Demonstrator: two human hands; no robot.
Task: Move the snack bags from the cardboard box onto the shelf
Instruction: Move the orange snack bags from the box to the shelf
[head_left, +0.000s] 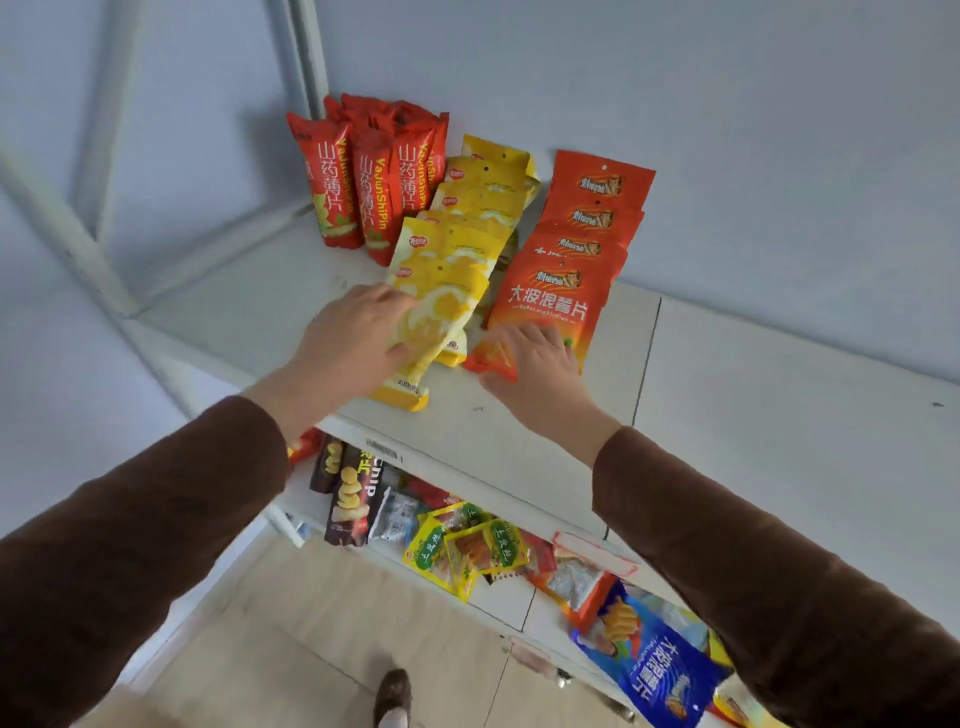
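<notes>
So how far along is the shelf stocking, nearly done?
Well along: rows of red bags, yellow bags and orange bags already stand on the top shelf. The left hand holds the front yellow bag; the right hand touches the front orange bag. The box isn't visible, so what's left is unclear.

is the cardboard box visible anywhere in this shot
No, only the shelf, its snack bags and the floor show; no box is in view.
</notes>
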